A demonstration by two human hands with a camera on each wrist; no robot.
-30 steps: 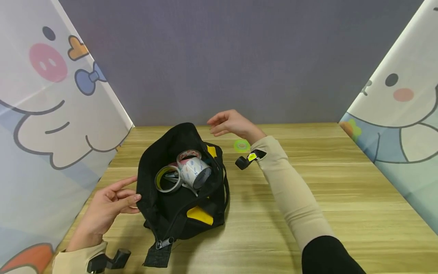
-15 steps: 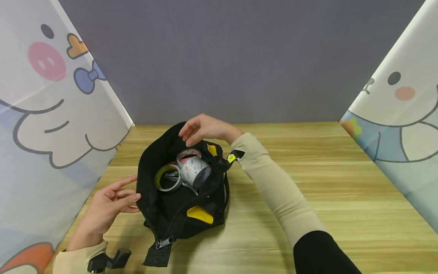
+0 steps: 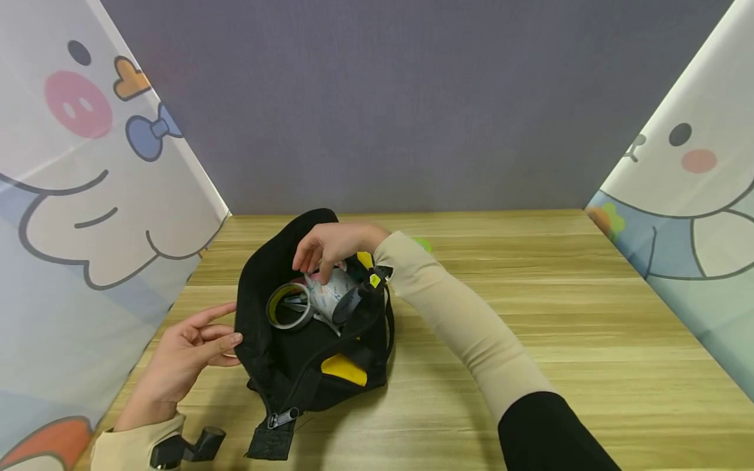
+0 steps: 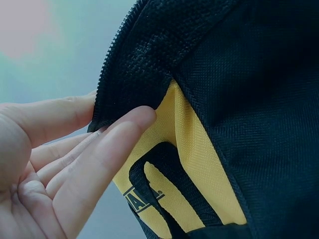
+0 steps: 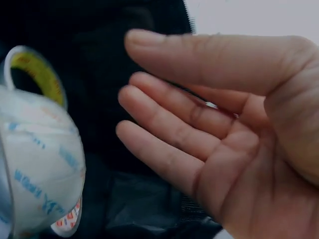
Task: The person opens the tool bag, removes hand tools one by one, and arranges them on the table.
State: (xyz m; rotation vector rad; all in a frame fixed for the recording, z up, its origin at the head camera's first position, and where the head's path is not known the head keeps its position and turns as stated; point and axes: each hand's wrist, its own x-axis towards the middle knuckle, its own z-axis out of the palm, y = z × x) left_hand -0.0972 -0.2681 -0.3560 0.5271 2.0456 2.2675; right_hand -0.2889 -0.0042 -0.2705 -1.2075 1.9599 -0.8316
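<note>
A black tool bag [image 3: 253, 281] with yellow panels stands with its mouth wide. My left hand [image 3: 179, 356] pinches its zipped rim at the left; in the left wrist view the thumb and fingers lie on either side of the zip edge [image 4: 102, 84]. Inside the bag lie a wide roll of clear packing tape [image 3: 331, 291] with blue print and a grey tape roll [image 3: 272, 309], yellow inside. My right hand [image 3: 338, 243] reaches into the mouth over the packing tape, fingers loosely bent around nothing. A red-and-white tape roll [image 5: 70, 219] shows partly behind the packing tape.
A green ring-shaped item [image 3: 423, 244] lies on the wooden table [image 3: 589, 314], partly hidden behind the right sleeve. A grey panel [image 3: 412, 104] closes the back, and printed cloth walls [image 3: 59, 229] flank both sides. A zipper pull [image 3: 284, 417] hangs at the bag's near corner.
My right hand has moved left and down, from beside the bag into its mouth above the tape rolls. The left hand and the bag have stayed put.
</note>
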